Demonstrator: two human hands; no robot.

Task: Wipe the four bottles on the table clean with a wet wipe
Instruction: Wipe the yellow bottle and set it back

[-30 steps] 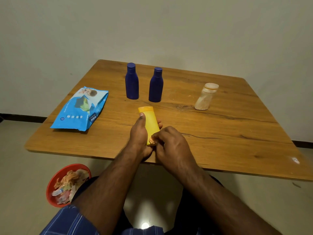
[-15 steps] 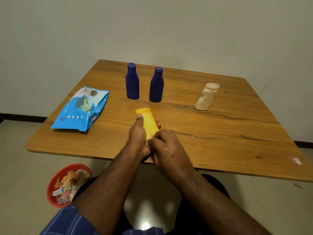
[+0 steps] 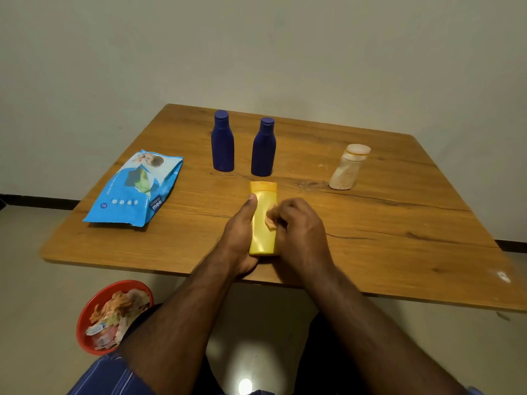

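Fingers (image 3: 288, 208) of the right hand (image 3: 299, 226) are curled, pinching a wet wipe (image 3: 271, 216) against the yellow bottle (image 3: 263, 220). That bottle is gripped by the left hand (image 3: 239, 235), thumb laid along it; two blue bottles (image 3: 242, 146) are seen at 12 o'clock.

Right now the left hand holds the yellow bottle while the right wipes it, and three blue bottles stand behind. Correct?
Not quite. The head view shows two blue bottles, not three. The left hand does hold the yellow bottle while the right hand wipes it.
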